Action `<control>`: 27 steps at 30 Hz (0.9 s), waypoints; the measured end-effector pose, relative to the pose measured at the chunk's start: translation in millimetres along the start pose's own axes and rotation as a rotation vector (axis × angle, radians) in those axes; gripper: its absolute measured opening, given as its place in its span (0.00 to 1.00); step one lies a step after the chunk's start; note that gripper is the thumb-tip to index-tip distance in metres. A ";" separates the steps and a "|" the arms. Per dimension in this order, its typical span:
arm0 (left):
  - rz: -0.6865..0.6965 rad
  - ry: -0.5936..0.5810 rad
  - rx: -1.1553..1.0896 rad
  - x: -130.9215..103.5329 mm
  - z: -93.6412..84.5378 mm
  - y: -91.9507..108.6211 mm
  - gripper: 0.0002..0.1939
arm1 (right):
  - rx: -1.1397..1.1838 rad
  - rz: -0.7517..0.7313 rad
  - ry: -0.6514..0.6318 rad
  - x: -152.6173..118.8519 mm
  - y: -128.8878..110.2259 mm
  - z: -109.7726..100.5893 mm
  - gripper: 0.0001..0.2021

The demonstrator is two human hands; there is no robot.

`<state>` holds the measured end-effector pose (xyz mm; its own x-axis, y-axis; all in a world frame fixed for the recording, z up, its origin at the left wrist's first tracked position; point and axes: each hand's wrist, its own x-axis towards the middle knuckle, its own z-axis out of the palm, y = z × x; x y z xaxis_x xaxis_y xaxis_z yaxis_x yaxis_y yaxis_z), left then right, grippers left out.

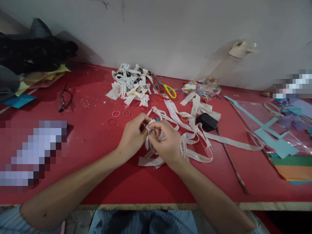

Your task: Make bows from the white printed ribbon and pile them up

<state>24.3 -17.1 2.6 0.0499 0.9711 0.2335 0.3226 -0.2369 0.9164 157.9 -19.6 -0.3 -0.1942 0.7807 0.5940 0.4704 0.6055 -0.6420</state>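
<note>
Over the middle of the red table, my left hand and my right hand meet with fingertips pinched together. Between them is a bunched white printed ribbon, gripped from both sides. Part of it is hidden behind the fingers. A small blue bit shows just behind the fingertips. Loose lengths of the same ribbon curl out to the right of my right hand. To the left of my left hand lie several thin elastic bands, pink and purple.
A heap of knotted white ribbon pieces lies toward the wall, beside scissors with red and yellow handles. A black block and a thin rod are at right, near coloured sheets. Eyeglasses rest at left.
</note>
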 end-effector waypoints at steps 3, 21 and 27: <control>0.002 -0.014 -0.023 -1.7 1.3 -0.1 0.05 | -0.038 -0.016 0.025 -1.9 2.1 1.4 0.11; 0.009 -0.007 -0.045 -0.2 -1.9 2.1 0.07 | -0.029 -0.100 -0.036 2.7 0.1 -4.3 0.09; -0.002 0.045 -0.023 3.0 -2.9 1.7 0.04 | 0.057 0.034 -0.078 2.1 0.8 -8.3 0.06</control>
<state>22.3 -14.7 5.7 0.0066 0.9693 0.2460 0.3010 -0.2365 0.9238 165.0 -18.8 4.4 -0.2467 0.8092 0.5333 0.4286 0.5847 -0.6888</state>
